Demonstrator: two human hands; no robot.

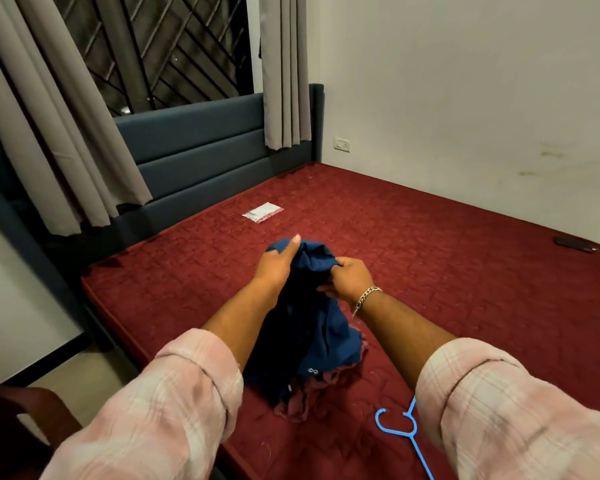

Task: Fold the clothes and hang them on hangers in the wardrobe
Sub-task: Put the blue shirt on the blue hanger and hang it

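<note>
The red mattress (413, 244) is lying in the corner of the room, its far side running along the white wall (465, 81) and its head meeting the blue padded headboard (201, 150). Its near left edge is dropping off to the floor, and most of its top is lying bare beyond the hands.

Both arms are reaching forward over the mattress in rolled pink plaid sleeves (160, 403). The left hand (279, 263) is holding the upper part of a dark blue garment (305, 327), with one fingertip sticking up above the cloth; how the other fingers are lying cannot be told. The right hand (350, 277), wearing a chain bracelet (366, 299), is pinching a fold of the same garment with curled fingers. The garment is hanging down from the hands, its lower part resting on a reddish cloth (298, 407) bunched on the mattress.

A blue plastic hanger (407, 431) is lying on the mattress just beside the right forearm. A small clear packet (262, 212) is lying well apart, near the headboard, and a dark flat object (574, 244) is sitting at the far right edge. Grey curtains (66, 116) are hanging on either side of a barred window (160, 46).
</note>
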